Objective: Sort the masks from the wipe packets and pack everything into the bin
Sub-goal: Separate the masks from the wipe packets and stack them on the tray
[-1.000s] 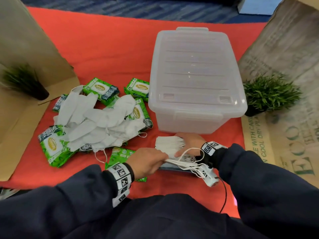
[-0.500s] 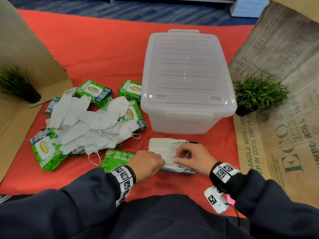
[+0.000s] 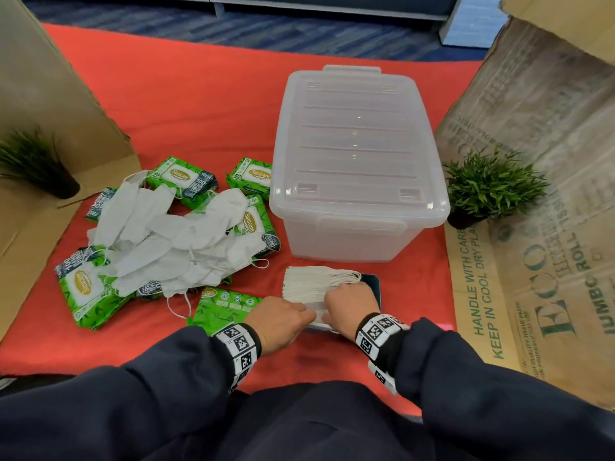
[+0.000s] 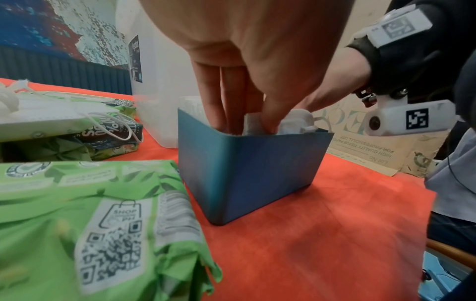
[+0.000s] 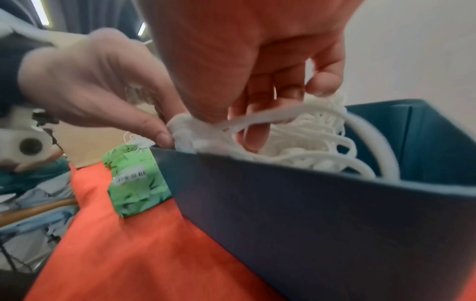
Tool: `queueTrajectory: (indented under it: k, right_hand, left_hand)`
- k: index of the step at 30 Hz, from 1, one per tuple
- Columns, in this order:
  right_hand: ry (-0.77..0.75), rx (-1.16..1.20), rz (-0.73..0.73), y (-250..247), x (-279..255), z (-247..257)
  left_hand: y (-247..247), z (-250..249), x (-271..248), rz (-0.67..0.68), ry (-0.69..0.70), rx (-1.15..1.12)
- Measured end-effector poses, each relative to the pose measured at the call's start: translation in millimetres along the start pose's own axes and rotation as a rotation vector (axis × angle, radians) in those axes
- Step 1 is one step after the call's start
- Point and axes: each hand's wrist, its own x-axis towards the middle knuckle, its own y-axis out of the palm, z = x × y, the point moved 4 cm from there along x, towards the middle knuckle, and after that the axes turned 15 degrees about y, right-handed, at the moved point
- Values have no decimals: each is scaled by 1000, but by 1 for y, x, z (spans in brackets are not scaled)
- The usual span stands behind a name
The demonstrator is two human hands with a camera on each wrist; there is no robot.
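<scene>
- Masks, head view: a tidy stack of masks [image 3: 314,282] stands on edge in a small blue box [image 3: 372,284] at 6 o'clock from the lidded clear bin [image 3: 357,161], just beside its front wall. The stack's long axis runs from 9 to 3 o'clock, ear loops toward 3. Left hand [image 3: 278,319] and right hand [image 3: 352,302] meet over its near end. A loose heap of masks [image 3: 166,241] lies tangled over green wipe packets [image 3: 85,287] at 9 o'clock from the bin. My judgement: sorting is partly done; the heap, the packets and all packing remain, and the bin's lid is not yet off.
- Left wrist view: the left hand's fingers [image 4: 270,114] reach down inside the blue box among the white masks; whether they pinch one I cannot tell. A wipe packet [image 4: 98,220] lies at 8 o'clock from the box.
- Right wrist view: the right hand's fingers [image 5: 260,114] curl into the white ear loops [image 5: 309,138] above the box rim, pinching the bundle; the left thumb presses the masks' edge.
</scene>
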Motion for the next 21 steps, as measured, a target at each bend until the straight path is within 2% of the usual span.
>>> queueTrajectory:
  k: [3, 9, 13, 18, 21]
  right_hand:
    - [-48, 11, -56, -2, -1, 3]
    - [-4, 93, -195, 13, -3, -27]
    - [19, 160, -154, 18, 1, -36]
    - [58, 102, -220, 22, 0, -40]
    - [67, 141, -236, 22, -3, -49]
  left_hand:
    - [-5, 3, 1, 45, -56, 16]
    - [-12, 4, 8, 132, -189, -17]
    - [-12, 4, 9, 100, -166, -5]
    - [-6, 9, 5, 131, -110, 19]
    - [-7, 10, 2, 89, -126, 38]
